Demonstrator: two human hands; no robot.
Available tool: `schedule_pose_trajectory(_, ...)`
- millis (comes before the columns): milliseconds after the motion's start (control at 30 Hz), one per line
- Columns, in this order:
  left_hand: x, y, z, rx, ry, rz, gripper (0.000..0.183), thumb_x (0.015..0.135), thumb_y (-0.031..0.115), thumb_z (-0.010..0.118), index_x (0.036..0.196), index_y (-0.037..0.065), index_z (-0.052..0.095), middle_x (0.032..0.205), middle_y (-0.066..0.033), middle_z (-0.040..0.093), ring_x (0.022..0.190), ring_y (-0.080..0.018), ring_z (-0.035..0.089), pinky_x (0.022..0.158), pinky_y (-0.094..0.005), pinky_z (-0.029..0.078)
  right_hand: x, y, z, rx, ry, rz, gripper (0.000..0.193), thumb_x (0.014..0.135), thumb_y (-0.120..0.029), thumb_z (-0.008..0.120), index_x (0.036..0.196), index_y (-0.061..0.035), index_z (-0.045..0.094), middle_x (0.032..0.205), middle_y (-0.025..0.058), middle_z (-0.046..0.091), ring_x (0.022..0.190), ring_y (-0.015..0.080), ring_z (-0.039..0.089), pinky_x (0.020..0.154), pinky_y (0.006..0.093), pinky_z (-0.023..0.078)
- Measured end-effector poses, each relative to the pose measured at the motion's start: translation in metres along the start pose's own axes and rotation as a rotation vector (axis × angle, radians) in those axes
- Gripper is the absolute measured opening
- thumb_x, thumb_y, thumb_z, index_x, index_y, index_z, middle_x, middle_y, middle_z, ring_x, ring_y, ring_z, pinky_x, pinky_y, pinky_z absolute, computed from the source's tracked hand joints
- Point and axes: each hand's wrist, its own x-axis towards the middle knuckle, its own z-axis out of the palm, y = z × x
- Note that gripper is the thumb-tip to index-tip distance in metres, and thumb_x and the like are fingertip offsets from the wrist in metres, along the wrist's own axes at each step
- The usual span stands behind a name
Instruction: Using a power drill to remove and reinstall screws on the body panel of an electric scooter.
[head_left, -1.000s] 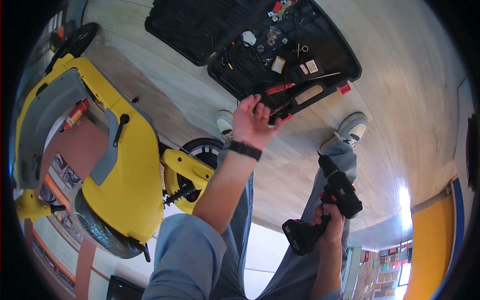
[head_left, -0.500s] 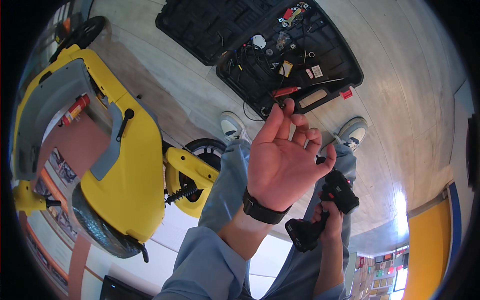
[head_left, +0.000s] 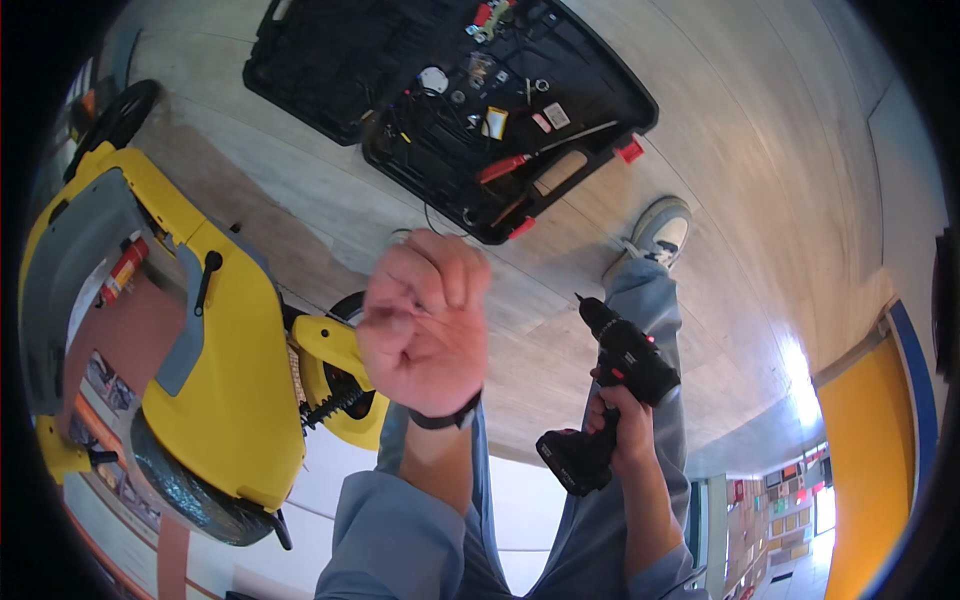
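My left hand (head_left: pixel 428 325), palm up with a black band at the wrist, is raised in the middle of the view beside the yellow scooter (head_left: pixel 225 370). Its fingers curl in over the palm. A tiny dark spot shows among them, too small and blurred to name. Lower right, my right hand (head_left: pixel 632 425) grips a black cordless drill (head_left: pixel 632 362) by its handle. The drill's bit points up and to the left, and its battery hangs toward my lap.
Ahead on the wooden floor lies an open black tool case (head_left: pixel 400 185) with cables, small parts and a red-handled screwdriver (head_left: pixel 505 167). My shoe (head_left: pixel 660 235) stands to its right. A yellow panel with a blue edge (head_left: pixel 880 440) is at the far right.
The view has shifted, so the case and scooter sit further left. My left hand's fingers have folded inward from a fingertip pinch on a small dark piece. The drill is now fully visible.
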Motion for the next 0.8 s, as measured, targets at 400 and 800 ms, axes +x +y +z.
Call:
schedule_pose_trajectory(400,0.086,-0.154,-0.106,1.596,-0.074,0.079,0.019,0.074,0.013,0.071,0.089,0.006,0.064,0.060,-0.0023,0.051,0.055,-0.0152,0.051,0.055,-0.0299,0.042,-0.009,-0.016,-0.015,0.066,0.011,-0.028,0.034,0.075,-0.003,0.052,0.108,0.0024,0.051,0.064,0.0072,0.049,0.048,0.0154,0.046,0.050,0.0281,0.042)
schedule_pose_trajectory(800,0.107,-0.179,-0.134,2.052,-0.159,0.019,0.060,0.065,0.037,0.077,0.115,0.014,0.055,0.113,-0.0095,0.051,0.097,-0.0317,0.059,0.076,-0.0420,0.051,-0.022,-0.057,-0.022,0.050,0.025,-0.045,0.039,0.074,-0.006,0.051,0.111,0.0041,0.050,0.062,0.0080,0.048,0.046,0.0148,0.046,0.049,0.0290,0.043)
